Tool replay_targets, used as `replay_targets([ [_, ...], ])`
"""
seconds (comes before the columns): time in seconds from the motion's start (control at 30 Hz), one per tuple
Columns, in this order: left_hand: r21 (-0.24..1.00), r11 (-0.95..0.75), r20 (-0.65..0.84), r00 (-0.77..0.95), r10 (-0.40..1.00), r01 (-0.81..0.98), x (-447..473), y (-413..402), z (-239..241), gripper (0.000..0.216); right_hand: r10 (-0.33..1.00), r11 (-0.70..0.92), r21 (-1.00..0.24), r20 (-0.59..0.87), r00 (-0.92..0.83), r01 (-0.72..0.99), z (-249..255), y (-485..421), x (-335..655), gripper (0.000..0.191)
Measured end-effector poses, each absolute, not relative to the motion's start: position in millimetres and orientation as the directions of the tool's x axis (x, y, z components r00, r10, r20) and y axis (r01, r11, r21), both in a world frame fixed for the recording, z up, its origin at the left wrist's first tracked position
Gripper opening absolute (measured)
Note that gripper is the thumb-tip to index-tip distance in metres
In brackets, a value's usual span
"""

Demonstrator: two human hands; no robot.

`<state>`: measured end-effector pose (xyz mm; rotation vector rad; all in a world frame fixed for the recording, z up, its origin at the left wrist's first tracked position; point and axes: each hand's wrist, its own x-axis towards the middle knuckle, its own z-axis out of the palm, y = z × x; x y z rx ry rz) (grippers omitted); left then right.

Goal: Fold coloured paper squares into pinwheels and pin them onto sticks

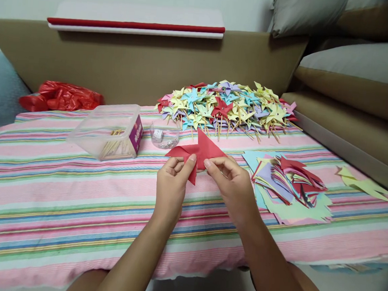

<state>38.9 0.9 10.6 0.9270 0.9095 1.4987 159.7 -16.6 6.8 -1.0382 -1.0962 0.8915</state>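
Note:
Both my hands hold a red cut paper square (198,152) above the striped cloth. My left hand (171,184) pinches its lower left part between thumb and fingers. My right hand (233,182) pinches its right side, fingers curled. One pointed flap of the paper sticks up. Behind it lies a heap of finished paper pinwheels (227,105) in red, blue, yellow and purple on wooden sticks. A stack of cut coloured paper sheets (290,184) lies just right of my right hand.
A clear plastic box of wooden sticks (112,132) stands at the left, with a small clear dish of pins (164,136) beside it. A red plastic bag (61,97) lies far left. A yellow paper piece (365,183) is at the right. Cushions sit behind.

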Motion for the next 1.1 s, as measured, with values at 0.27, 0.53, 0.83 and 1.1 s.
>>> replay_targets([
  [0.27, 0.927, -0.101, 0.091, -0.044, 0.995, -0.360, 40.3, -1.9, 10.4, 0.028, 0.927, 0.218, -0.974, 0.188, 0.323, -0.059, 6.5, -17.6, 155.4, 0.023],
  [0.53, 0.924, -0.098, 0.094, -0.029, 0.995, -0.369, 41.8, -2.0, 9.6, 0.026, 0.912, 0.243, -0.968, 0.206, 0.356, -0.060, 7.3, -17.9, 152.0, 0.023],
  [0.83, 0.941, -0.140, 0.128, -0.058, 0.990, -0.308, 40.7, -0.4, 8.0, 0.032, 0.898, 0.261, -0.965, 0.253, 0.360, 0.028, 10.4, -19.8, 150.7, 0.020],
  [1.1, 0.942, -0.128, 0.109, -0.079, 0.991, -0.310, 39.3, -1.7, 10.2, 0.035, 0.881, 0.289, -0.949, 0.316, 0.353, 0.127, 8.1, -19.5, 156.0, 0.019],
])
